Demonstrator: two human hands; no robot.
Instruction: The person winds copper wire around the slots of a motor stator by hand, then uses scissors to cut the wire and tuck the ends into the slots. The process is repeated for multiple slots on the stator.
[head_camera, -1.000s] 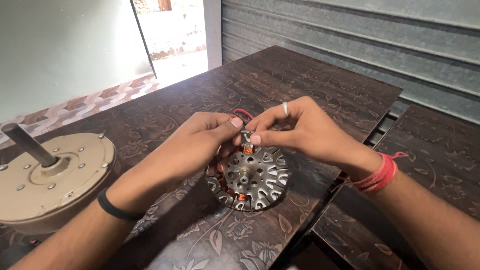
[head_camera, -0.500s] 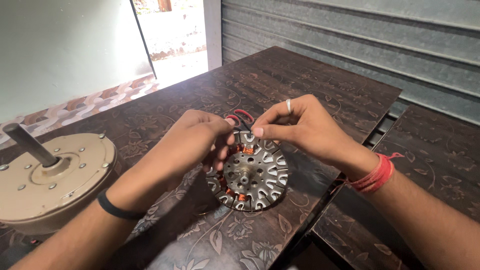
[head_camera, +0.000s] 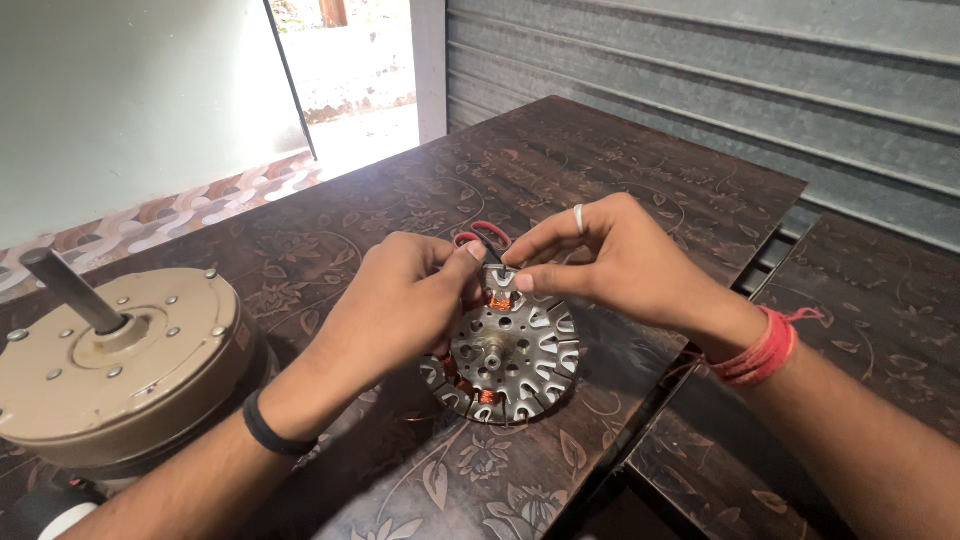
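A round metal motor stator (head_camera: 512, 358) with slotted teeth and copper windings lies flat on the dark patterned table (head_camera: 600, 170). Red and black wires (head_camera: 482, 236) loop out at its far edge. My left hand (head_camera: 400, 300) rests over the stator's left side, thumb and fingers pinching at the far rim. My right hand (head_camera: 600, 262), with a ring on one finger, pinches the same spot at the far rim, next to an orange-wound coil. Fingertips of both hands nearly touch there. What lies between the fingertips is too small to tell.
A beige round motor housing (head_camera: 110, 370) with a grey shaft (head_camera: 70, 290) stands at the left. A gap (head_camera: 640, 440) separates this table from a second dark table (head_camera: 880, 330) at the right. A corrugated metal shutter (head_camera: 720, 90) is behind, a doorway at the far left.
Both hands stayed at the stator's far rim. The left fingers first curled in, then reached back to the right fingertips; the right hand shifted slightly.
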